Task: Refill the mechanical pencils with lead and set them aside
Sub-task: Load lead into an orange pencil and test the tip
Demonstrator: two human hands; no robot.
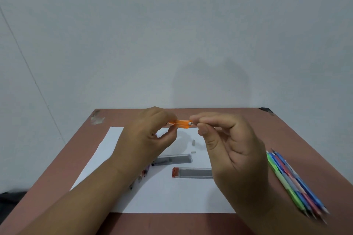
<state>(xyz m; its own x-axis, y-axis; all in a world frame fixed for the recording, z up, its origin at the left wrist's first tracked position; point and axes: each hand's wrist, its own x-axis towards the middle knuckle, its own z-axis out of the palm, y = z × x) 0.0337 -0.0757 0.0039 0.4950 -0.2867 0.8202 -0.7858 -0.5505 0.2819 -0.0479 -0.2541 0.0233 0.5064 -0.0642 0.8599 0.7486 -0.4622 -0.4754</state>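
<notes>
Wall (172,34): plain, pale grey, matte; fills the upper half of the view behind the table.
Table (248,124): flat reddish-brown top with a scuffed pale patch at its 11 o'clock corner.
Paper sheet (172,196): smooth white rectangle lying flat in the middle of the table, under both hands.
Left hand (145,139): raised over the sheet, fingers curled round the orange pencil, thumb and forefinger pinching its barrel; the forearm hides part of a small cluster of pencils beneath it.
Right hand (229,149): raised at 3 o'clock of the left hand, thumb and forefinger pinched at the pencil's metal end; whether they hold a lead is too fine to tell. Other fingers loosely bent.
Finished pencils (294,183): slim plastic barrels in green, blue and pink, side by side on the bare table at 4 o'clock, tips toward the viewer, blurred.
Lead cases (194,172): two long clear boxes with grey contents on the sheet, one red-capped; the right hand covers its end.
Orange pencil (181,123): translucent, level, in the air between the hands.
Erasers (193,142): two tiny white cylinders on the sheet, at 12 o'clock from the cases.
</notes>
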